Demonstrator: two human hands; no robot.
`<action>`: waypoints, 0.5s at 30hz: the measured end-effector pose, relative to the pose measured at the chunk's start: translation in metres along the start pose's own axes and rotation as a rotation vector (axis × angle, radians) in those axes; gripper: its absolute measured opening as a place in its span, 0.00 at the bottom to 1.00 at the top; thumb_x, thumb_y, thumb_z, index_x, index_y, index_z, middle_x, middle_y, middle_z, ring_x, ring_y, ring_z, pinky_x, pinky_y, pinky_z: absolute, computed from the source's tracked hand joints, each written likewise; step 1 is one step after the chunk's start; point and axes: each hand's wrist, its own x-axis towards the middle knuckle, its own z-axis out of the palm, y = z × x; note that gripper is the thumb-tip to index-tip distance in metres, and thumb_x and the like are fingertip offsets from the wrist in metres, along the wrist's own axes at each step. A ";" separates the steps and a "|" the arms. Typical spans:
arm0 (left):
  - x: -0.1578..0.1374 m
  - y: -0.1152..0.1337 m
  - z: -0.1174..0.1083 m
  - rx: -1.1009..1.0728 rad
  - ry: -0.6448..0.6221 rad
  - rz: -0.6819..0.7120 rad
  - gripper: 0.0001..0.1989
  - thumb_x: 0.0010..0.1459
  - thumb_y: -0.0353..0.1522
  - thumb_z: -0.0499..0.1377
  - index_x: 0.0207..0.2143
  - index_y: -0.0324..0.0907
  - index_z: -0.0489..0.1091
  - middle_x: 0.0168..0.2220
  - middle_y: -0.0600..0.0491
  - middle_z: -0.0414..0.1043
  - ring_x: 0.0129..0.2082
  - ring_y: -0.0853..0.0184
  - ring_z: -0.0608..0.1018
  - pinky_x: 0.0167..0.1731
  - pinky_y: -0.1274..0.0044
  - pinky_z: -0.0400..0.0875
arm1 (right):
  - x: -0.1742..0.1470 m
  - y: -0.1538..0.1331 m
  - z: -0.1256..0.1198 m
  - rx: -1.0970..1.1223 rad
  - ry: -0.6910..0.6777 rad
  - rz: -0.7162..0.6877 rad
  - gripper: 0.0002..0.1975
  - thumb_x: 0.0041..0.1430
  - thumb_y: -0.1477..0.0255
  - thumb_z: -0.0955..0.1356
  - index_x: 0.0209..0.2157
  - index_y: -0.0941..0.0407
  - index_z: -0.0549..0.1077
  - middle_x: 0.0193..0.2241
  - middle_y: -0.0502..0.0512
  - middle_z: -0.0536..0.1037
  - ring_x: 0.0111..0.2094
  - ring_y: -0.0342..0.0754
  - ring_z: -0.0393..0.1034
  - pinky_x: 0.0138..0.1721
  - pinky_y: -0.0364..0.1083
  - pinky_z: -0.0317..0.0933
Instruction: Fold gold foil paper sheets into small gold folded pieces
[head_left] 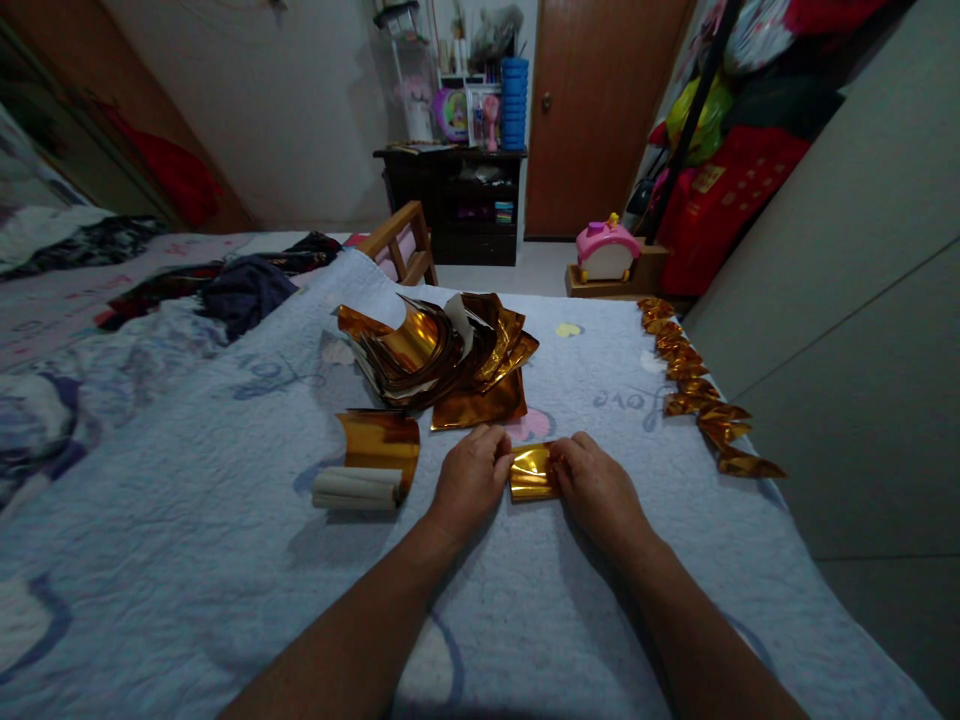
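Foil pile (420, 350) blocks way beyond left hand (471, 474) — open lane between right hand (600, 487) and folded foil row (681, 353).

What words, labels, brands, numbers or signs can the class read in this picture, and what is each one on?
"Love": handwriting-style print on the right part of the blue cloth.
"Love", probably: similar print on the cloth's left part, too faint to be sure.
Unreadable: the pale label and small marks on the red bag, too small and blurred.
None visible: the gold sheet.
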 end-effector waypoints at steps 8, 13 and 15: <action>-0.001 0.004 -0.001 0.036 -0.085 0.077 0.11 0.64 0.26 0.55 0.36 0.43 0.77 0.37 0.52 0.73 0.40 0.65 0.76 0.40 0.76 0.67 | -0.001 -0.002 -0.001 -0.005 -0.009 -0.016 0.11 0.67 0.76 0.62 0.43 0.53 0.76 0.41 0.54 0.75 0.36 0.47 0.71 0.32 0.45 0.54; -0.004 0.007 -0.005 0.069 -0.116 0.089 0.07 0.64 0.31 0.57 0.38 0.43 0.76 0.38 0.51 0.72 0.42 0.63 0.75 0.43 0.74 0.67 | -0.002 -0.003 0.000 -0.015 -0.004 -0.025 0.08 0.66 0.72 0.64 0.43 0.55 0.74 0.42 0.56 0.75 0.37 0.48 0.72 0.33 0.45 0.56; -0.005 0.007 -0.005 0.080 -0.126 0.099 0.06 0.61 0.34 0.61 0.39 0.42 0.75 0.39 0.51 0.72 0.42 0.62 0.75 0.43 0.73 0.68 | -0.003 -0.003 0.000 -0.019 -0.007 -0.033 0.08 0.65 0.71 0.65 0.44 0.55 0.73 0.43 0.56 0.75 0.38 0.48 0.72 0.34 0.45 0.57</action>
